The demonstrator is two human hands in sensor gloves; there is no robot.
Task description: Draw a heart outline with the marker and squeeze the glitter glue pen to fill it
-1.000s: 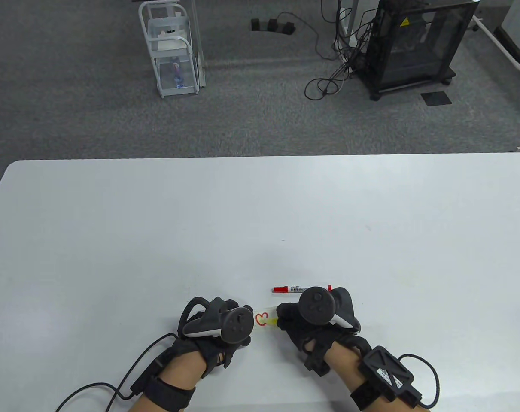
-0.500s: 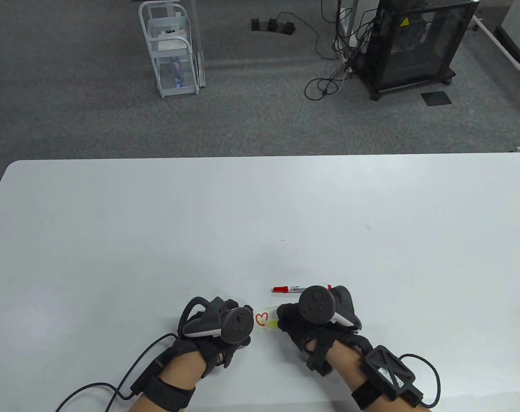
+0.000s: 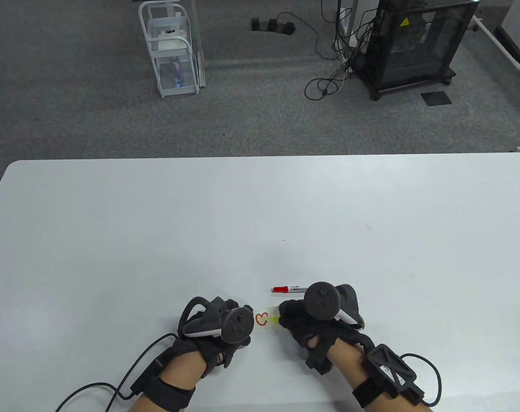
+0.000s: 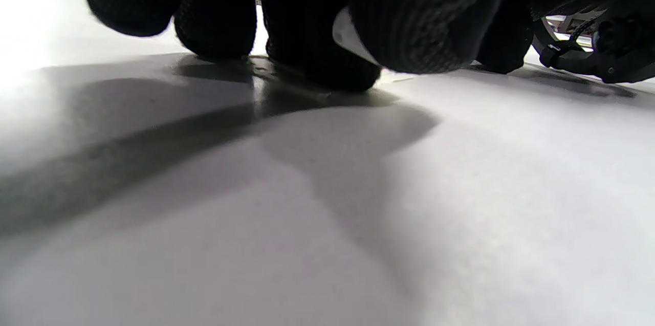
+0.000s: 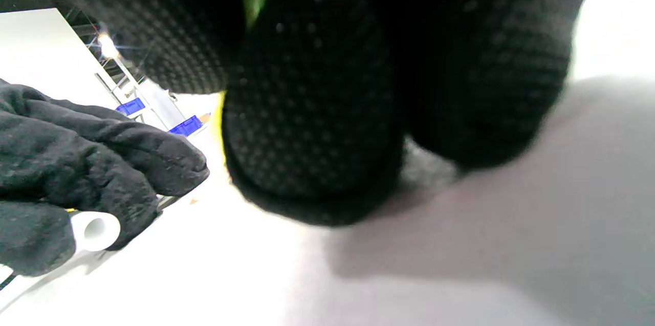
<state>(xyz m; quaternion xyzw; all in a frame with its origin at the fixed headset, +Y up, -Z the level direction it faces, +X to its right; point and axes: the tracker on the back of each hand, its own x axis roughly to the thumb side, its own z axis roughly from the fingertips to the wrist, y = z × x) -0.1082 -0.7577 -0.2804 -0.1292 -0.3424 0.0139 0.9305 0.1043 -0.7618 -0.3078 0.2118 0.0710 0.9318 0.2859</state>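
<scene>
The left hand [image 3: 217, 328] rests on the counter [image 3: 156, 223] just left of the heart [image 3: 262, 319]. Its fingers are curled round a small white cap [image 5: 94, 230], probably the pen's, kept out of the way while it steadies the spot. The right hand [image 3: 305, 322] grips the glue pen [image 3: 276, 319], fingers wrapped tight round the yellow-green barrel, nozzle aimed at the heart's right edge, a squeezing hold suited to filling. The heart lies between the two hands: a small red outline, its inside mostly white, with a yellowish smear at its right side. Just beyond the right hand the marker [image 3: 289, 289] lies flat, red cap on, seemingly done with.
</scene>
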